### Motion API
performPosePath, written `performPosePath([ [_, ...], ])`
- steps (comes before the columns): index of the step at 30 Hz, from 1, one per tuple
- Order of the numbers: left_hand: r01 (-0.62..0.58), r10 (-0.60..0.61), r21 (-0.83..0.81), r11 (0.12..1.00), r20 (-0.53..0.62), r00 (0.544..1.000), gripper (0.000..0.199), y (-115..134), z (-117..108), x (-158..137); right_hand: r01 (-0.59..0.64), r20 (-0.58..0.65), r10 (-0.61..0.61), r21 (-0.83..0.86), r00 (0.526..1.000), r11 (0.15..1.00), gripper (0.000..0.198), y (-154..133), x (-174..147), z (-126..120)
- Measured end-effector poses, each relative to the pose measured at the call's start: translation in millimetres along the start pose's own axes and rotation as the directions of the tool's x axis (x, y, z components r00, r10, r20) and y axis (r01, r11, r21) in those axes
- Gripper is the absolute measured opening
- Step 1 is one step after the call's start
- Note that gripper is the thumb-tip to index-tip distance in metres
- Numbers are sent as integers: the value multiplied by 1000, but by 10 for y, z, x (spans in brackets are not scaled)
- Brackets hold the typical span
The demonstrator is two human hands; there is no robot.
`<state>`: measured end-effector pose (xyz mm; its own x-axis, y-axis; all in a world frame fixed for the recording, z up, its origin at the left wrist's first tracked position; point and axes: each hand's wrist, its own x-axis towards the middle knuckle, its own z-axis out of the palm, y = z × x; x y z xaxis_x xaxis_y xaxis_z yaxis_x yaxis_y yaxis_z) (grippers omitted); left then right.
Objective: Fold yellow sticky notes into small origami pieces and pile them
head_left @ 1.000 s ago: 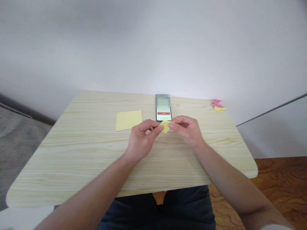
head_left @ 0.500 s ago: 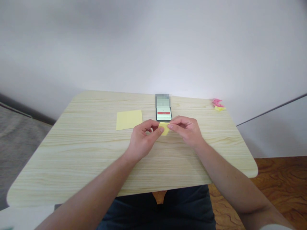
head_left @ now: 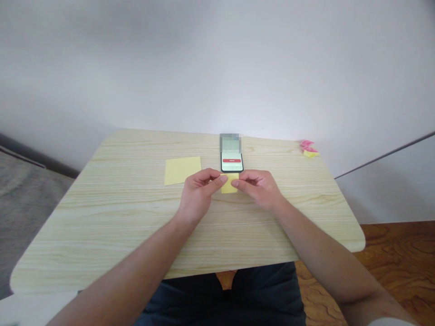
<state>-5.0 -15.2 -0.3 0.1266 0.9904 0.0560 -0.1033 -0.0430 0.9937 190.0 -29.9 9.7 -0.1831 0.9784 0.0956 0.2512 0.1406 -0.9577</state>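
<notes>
Between my hands is a small piece of yellow paper [head_left: 230, 186], roughly square, just in front of the phone. My left hand [head_left: 200, 189] pinches its left side, thumb on the near face and fingers behind. My right hand [head_left: 260, 188] grips the right side in the same way, with the thumb lying across the paper. A larger yellow sheet [head_left: 182, 169] lies flat on the table to the left of my hands. The fingertips behind the small paper are hidden.
A phone [head_left: 231, 154] with a lit screen and a red button stands at the table's back edge near the wall [head_left: 217, 68]. Folded pink paper [head_left: 306, 145] and yellow paper [head_left: 311, 154] sit at the back right corner of the wood-grain table [head_left: 129, 217].
The small yellow paper has turned from tilted to nearly straight and shows more of its face. My left hand has shifted slightly left, and my right thumb has moved lower on the paper.
</notes>
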Motion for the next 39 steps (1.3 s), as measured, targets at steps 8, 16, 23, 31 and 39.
performPosePath([
  [8, 51, -55, -108, 993, -40, 998, 22, -47, -12, 30, -42, 83, 44, -24, 996, 999, 33, 61, 5, -7],
  [16, 85, -84, -31, 996, 22, 996, 23, 11, 0, 14, -3, 49, 2, 16, 999, 1000, 32, 14, -4, -6],
  [23, 104, -102, -42, 994, 51, 994, 22, 14, 1, 11, 19, 47, -18, -2, 999, 1000, 32, 52, 24, -27],
  [31, 119, -117, -44, 992, 47, 992, 21, 30, 4, 12, 57, 23, -56, -64, 998, 996, 41, 22, 18, -32],
  [39, 71, -72, -68, 995, -18, 997, 23, -31, -26, 57, -5, 150, 3, 12, 989, 1000, 34, 36, 22, -32],
])
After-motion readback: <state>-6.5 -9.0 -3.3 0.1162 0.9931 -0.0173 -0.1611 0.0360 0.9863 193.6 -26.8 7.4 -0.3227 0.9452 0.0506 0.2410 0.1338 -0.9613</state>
